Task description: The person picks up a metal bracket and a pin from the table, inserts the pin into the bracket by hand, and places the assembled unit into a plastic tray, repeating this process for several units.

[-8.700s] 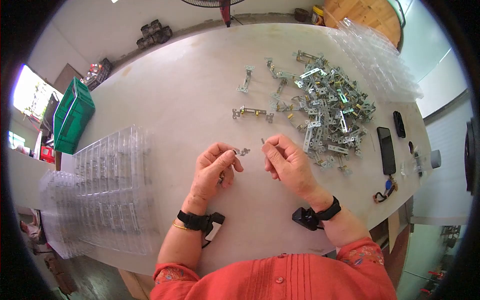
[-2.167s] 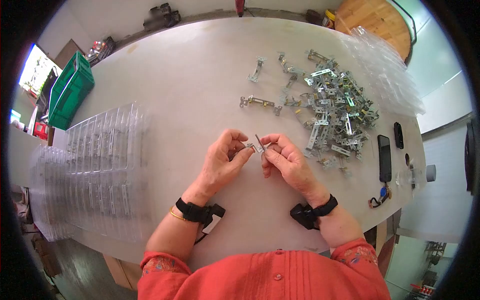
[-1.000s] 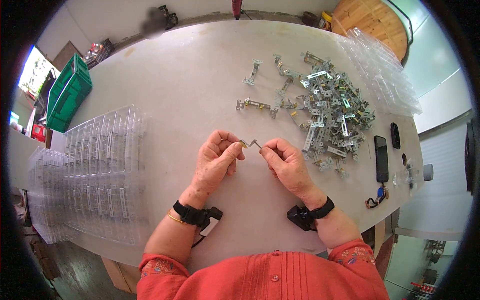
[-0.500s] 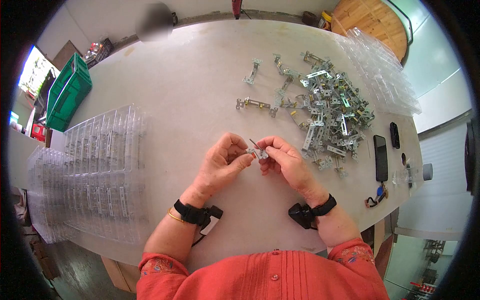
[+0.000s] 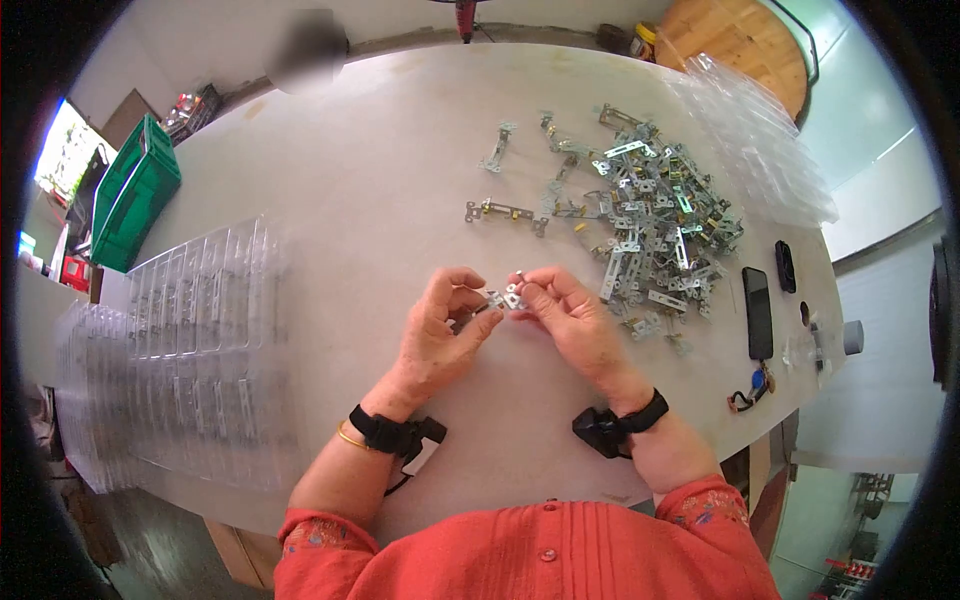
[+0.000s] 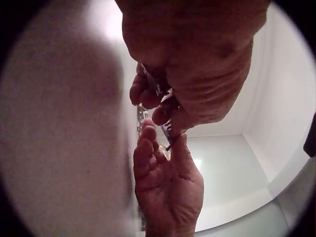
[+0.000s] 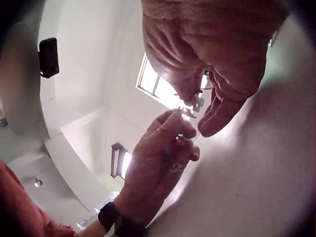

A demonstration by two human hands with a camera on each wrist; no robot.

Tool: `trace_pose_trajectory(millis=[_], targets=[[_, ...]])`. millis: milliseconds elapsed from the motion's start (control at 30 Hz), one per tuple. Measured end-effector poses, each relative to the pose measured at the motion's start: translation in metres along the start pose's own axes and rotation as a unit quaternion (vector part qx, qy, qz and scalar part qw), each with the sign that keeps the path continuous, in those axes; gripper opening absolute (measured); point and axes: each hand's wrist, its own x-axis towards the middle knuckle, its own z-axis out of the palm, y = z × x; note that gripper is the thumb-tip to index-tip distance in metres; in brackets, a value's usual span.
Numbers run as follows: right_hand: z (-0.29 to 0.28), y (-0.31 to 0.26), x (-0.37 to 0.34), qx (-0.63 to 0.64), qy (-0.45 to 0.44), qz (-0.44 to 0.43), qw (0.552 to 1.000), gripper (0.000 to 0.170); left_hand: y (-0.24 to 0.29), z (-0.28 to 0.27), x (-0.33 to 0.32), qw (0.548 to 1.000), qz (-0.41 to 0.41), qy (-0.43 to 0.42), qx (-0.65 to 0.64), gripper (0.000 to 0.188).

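In the head view, my left hand [image 5: 437, 335] grips a small metal bracket [image 5: 495, 299] between thumb and fingers; most of its length is hidden in the palm. Opposite it, my right hand [image 5: 572, 318] pinches a thin metal pin [image 5: 519, 275] at the bracket's perforated end, thumb and fingertips right at the flat plate. Both hands meet over the table, fingertips nearly together. The left wrist view shows the pin's dark tip [image 6: 169, 147] by the right thumb. In the right wrist view, the bracket's cut-out end [image 7: 196, 103] shows between the two hands.
A heap of metal brackets [image 5: 660, 215] lies on the right, with a loose bracket [image 5: 505, 211] ahead of my hands. Clear plastic trays [image 5: 200, 340] holding brackets stand left, more trays [image 5: 755, 140] at back right. A phone [image 5: 757, 313] and green crate [image 5: 135, 200] sit at the sides.
The hands were slightly apart a second ago, with the bracket's bent end sticking out between them. They have come together, and the bracket has turned so its flat perforated end faces up.
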Motion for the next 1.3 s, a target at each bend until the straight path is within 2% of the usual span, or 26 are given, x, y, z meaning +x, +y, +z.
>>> trace_pose_trajectory(millis=[67,167,267,367,433,467,533,700,767,867,900,967,1167,1300], targets=[[0.004,-0.004,-0.001,0.08,-0.028,0.091,0.992,0.016,0.0,0.001,0.001,1.0,0.014,0.024,0.012,0.038],[0.001,-0.004,-0.002,0.093,-0.055,0.104,0.989,0.016,0.004,-0.002,0.0,1.0,-0.013,0.002,0.011,0.038],[0.0,-0.001,-0.001,0.07,-0.018,0.064,0.995,0.016,0.0,-0.002,0.0,0.997,0.039,-0.011,0.065,0.037],[-0.002,-0.002,-0.001,0.084,0.007,0.058,0.995,0.016,-0.004,-0.001,0.002,0.997,0.075,0.012,-0.008,0.032],[-0.003,-0.004,0.001,0.083,0.013,0.05,0.995,0.016,-0.004,-0.003,0.001,0.997,-0.01,0.005,-0.071,0.031],[-0.005,-0.004,0.001,0.082,0.019,0.044,0.996,0.016,-0.002,-0.005,0.002,0.997,-0.008,0.004,-0.071,0.031],[-0.01,-0.002,0.002,0.074,0.012,0.048,0.996,0.015,0.004,-0.007,0.002,0.987,-0.077,-0.08,-0.112,0.031],[-0.005,-0.003,0.002,0.087,0.024,0.042,0.995,0.016,0.002,-0.005,0.003,0.975,-0.095,-0.097,-0.176,0.029],[-0.005,0.003,0.003,-0.008,0.057,-0.034,0.998,0.015,0.001,-0.006,0.003,0.971,-0.109,-0.09,-0.194,0.029],[-0.003,0.004,0.001,-0.065,0.103,-0.068,0.99,0.014,-0.002,-0.007,0.004,0.968,-0.126,-0.048,-0.212,0.03],[-0.003,0.001,-0.001,-0.064,0.104,-0.068,0.99,0.014,-0.002,-0.006,0.004,0.972,-0.104,-0.028,-0.209,0.03],[-0.001,-0.01,-0.005,-0.067,0.063,0.017,0.996,0.011,-0.002,-0.004,0.005,0.975,-0.083,-0.01,-0.206,0.031],[0.004,-0.017,-0.007,-0.175,0.04,0.013,0.984,0.01,-0.002,-0.001,0.005,0.979,-0.067,0.02,-0.192,0.032],[0.005,-0.013,-0.008,-0.179,0.024,-0.003,0.984,0.011,-0.011,-0.001,0.005,0.992,-0.031,0.028,-0.123,0.033]])
